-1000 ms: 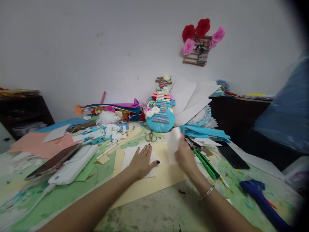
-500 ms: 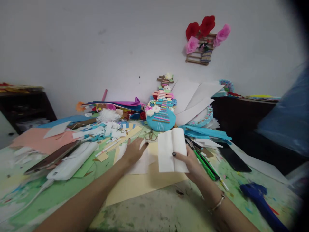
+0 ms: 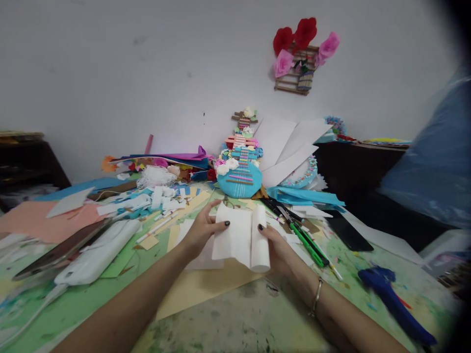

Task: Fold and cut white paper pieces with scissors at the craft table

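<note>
A white sheet of paper [image 3: 235, 234], curled into a roll along its right side, is held up between both hands above the table. My left hand [image 3: 203, 229] pinches the sheet's left edge, thumb in front and fingers behind. My right hand [image 3: 276, 245] grips the rolled part, its thumb on the front and the other fingers hidden behind. Beneath them lie a pale yellow sheet [image 3: 206, 289] and flat white paper [image 3: 201, 260]. A green utility knife [image 3: 307, 245] rests just right of my right hand.
A blue glue gun [image 3: 390, 299] lies at the right, nearer than a black phone [image 3: 349, 231]. At the left are a white power bank [image 3: 97, 252] with a cable and paper scraps [image 3: 154, 198]. A blue lute-shaped craft piece [image 3: 240, 179] stands against the wall.
My left hand has come up from the table and taken the paper's left edge. The paper has moved slightly left and lower, its right side now more tightly rolled. The view has shifted slightly.
</note>
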Tool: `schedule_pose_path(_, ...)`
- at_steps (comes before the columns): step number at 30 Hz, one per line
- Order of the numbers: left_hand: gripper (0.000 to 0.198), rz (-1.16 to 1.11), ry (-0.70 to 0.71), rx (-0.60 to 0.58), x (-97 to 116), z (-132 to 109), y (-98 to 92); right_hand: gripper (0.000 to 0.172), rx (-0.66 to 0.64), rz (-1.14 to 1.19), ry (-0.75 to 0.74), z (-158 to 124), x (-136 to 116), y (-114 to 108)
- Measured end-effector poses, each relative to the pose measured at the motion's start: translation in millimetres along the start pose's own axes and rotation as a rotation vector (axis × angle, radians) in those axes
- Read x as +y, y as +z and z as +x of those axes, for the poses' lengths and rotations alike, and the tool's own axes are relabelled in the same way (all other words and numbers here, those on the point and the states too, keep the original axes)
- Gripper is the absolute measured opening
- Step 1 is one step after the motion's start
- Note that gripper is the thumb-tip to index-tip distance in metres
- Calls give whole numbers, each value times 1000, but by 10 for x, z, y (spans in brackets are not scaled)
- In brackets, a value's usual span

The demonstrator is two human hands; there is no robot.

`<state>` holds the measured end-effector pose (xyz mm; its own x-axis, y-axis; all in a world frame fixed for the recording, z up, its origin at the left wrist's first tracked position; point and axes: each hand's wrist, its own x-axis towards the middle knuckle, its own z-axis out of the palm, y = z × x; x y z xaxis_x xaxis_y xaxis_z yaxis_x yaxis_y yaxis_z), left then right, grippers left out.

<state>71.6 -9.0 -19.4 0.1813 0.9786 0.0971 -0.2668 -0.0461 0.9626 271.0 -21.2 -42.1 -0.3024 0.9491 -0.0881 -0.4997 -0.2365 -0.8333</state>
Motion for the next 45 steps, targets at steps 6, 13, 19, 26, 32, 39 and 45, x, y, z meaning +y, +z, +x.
schedule_pose_path(6, 70, 420, -67, 270, 237, 40, -359, 34, 162, -87, 44, 43, -38, -23)
schedule_pose_path(13, 57, 1451, -122, 327, 155, 160, -679, 36, 298, -369, 41, 97, -39, -75)
schedule_pose_path(19, 70, 1578, 325, -95, -257, 84, -260, 59, 267, -651, -68, 147, -1, -149)
schedule_pose_path(26, 77, 1661, 172, -333, -542, 38, -151, 74, 250, -1061, -414, 210, 65, -191)
schedule_pose_path(32, 76, 1604, 180, -309, -510, 27, -179, 71, 654, -1448, -611, 41, -402, -295)
schedule_pose_path(39, 75, 1564, 145, -287, -486, 66, -229, 73, 871, -1586, -711, 19, -726, -653)
schedule_pose_path(45, 71, 1617, 16, -198, -344, 204, -626, 72, 993, -1724, -444, 20, -724, -732)
